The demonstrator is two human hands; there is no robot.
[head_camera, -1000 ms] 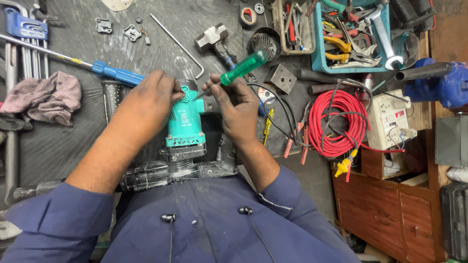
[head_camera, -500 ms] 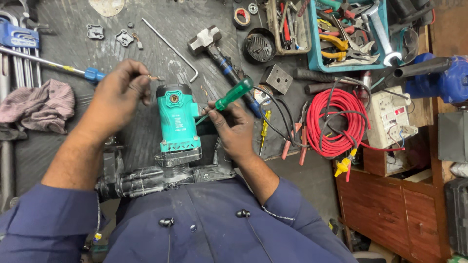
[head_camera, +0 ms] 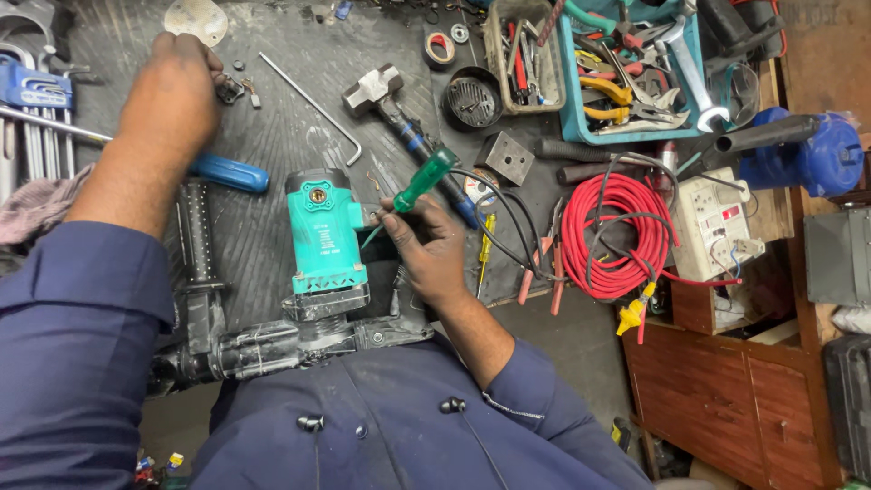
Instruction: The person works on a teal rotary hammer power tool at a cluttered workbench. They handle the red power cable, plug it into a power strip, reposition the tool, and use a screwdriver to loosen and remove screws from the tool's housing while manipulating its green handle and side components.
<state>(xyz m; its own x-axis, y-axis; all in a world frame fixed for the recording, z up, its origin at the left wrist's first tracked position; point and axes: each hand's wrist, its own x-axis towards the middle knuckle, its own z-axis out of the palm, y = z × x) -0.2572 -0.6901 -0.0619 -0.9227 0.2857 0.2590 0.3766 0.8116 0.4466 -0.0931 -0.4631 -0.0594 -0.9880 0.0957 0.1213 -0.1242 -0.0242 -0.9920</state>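
A teal-bodied power tool (head_camera: 324, 233) with a black metal front end lies on the dark workbench (head_camera: 299, 118) close to my body. My right hand (head_camera: 426, 247) grips a green-handled screwdriver (head_camera: 419, 183), its tip against the tool's right side. My left hand (head_camera: 177, 86) is stretched to the far left of the bench, its fingers closed over small metal parts (head_camera: 227, 89). A blue-handled screwdriver (head_camera: 227, 172) lies just below that hand.
A hammer (head_camera: 386, 95), a long hex key (head_camera: 313, 109), tape roll (head_camera: 440, 47) and teal tray of pliers (head_camera: 635, 82) lie at the back. A red cable coil (head_camera: 612, 236) and a white socket box (head_camera: 717, 222) sit right. Hex keys (head_camera: 32, 118) lie left.
My left hand has left the teal tool's top and reached up to the small metal parts at the far left. My right hand stays with the screwdriver at the tool's side.
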